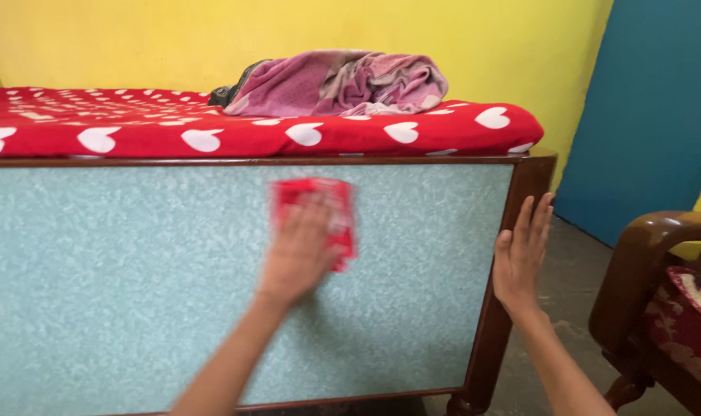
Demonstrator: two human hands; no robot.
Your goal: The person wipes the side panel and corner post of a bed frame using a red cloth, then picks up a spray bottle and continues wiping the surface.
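My left hand (298, 250) presses a red cloth (325, 202) flat against the pale green speckled side panel (119, 277) of a bed; the hand and cloth are blurred. My right hand (522, 258) rests open, fingers up, on the dark wooden corner post (512, 231) at the panel's right end. A red mattress cover with white hearts (212, 127) lies on top of the bed.
A crumpled pink and purple blanket (342, 83) sits on the mattress by the yellow wall (173, 38). A blue door (647, 115) stands at the right. A dark wooden armchair (643, 262) with a red patterned cushion is at the lower right, on a grey floor (573, 285).
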